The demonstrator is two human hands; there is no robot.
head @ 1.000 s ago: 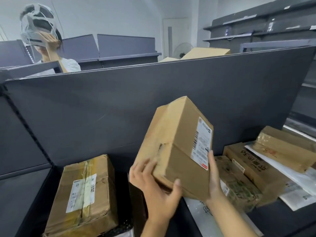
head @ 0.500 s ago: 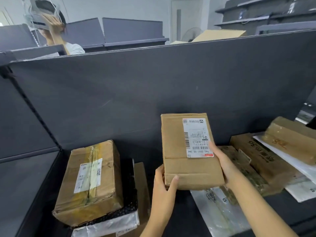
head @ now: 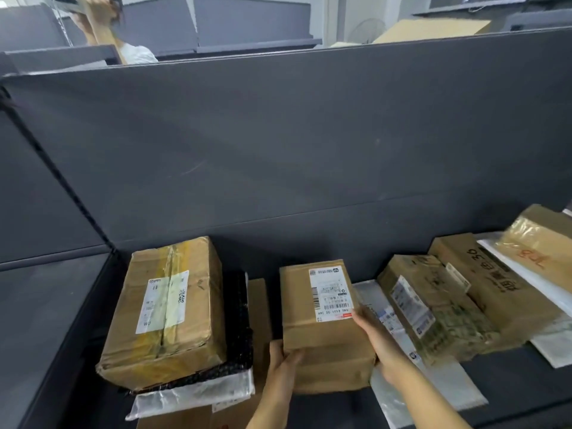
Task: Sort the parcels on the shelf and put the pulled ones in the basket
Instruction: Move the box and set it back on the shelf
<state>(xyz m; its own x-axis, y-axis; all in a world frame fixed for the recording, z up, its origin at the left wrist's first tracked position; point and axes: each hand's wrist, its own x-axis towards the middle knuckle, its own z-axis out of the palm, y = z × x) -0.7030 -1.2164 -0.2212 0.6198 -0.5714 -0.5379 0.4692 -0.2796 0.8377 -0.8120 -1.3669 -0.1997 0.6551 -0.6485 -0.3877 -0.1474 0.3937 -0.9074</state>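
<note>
A small brown cardboard parcel (head: pixel 322 329) with a white shipping label facing up lies flat low over the dark shelf (head: pixel 62 320). My left hand (head: pixel 283 363) grips its near left corner, and my right hand (head: pixel 379 345) holds its right side. To the left, a larger taped box (head: pixel 167 308) rests on a black bubble-wrap parcel (head: pixel 238 329). On the right lie a printed box (head: pixel 433 308), a brown box with handwriting (head: pixel 492 283) and a taped parcel (head: pixel 541 243). No basket is in view.
A grey plastic mailer (head: pixel 414 394) lies under the held parcel's right side, and a flat cardboard piece (head: pixel 258 305) under its left. The tall dark back panel (head: pixel 309 144) walls off the shelf. Another person (head: pixel 102 26) stands behind it at the far left.
The parcel, held up and tilted a second ago, has been turned label-up and lowered down to the shelf between the two groups of boxes. Both hands stayed on it.
</note>
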